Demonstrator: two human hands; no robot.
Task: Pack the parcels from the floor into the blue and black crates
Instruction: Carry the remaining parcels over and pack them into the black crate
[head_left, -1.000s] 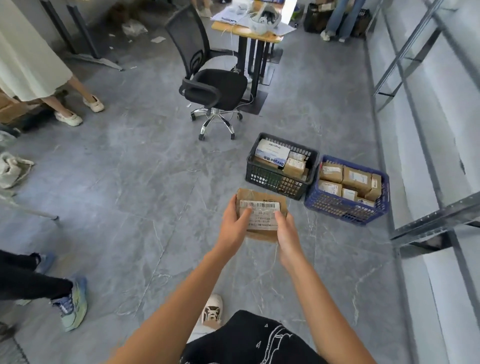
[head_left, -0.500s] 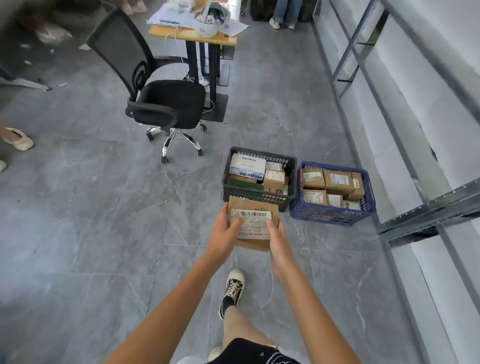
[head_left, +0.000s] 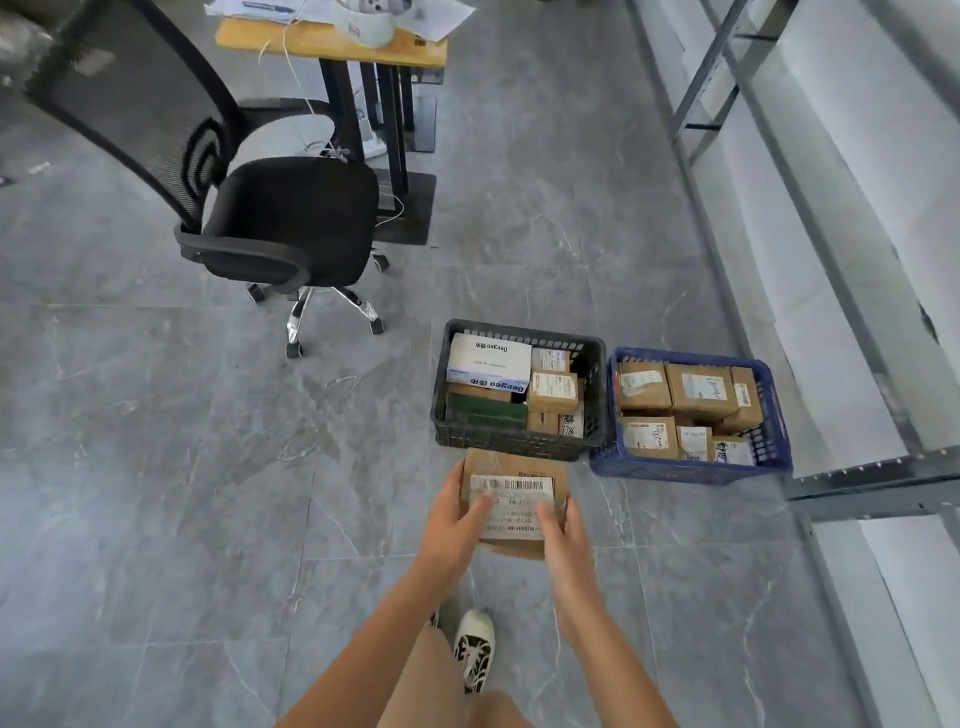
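Both hands, left (head_left: 451, 525) and right (head_left: 567, 540), grip a labelled brown parcel (head_left: 514, 501) just before the black crate (head_left: 519, 446).

Both hands, left (head_left: 451, 525), right (head_left: 563, 535), extended forward, fingers clasped.

Bare forearms; a white sneaker (head_left: 474, 650) with black patterning and laces.

- Open grey floor (head_left: 156, 467) left of the black crate (head_left: 519, 447), bare up to the office chair (head_left: 280, 223).
- Black crate packed nearly to the rim; blue crate (head_left: 691, 470) touching its right side, also full of boxes.
- Metal shelving frame (head_left: 872, 488) close along the blue crate's right.
- Held parcel (head_left: 514, 467) just short of the black crate's near wall.
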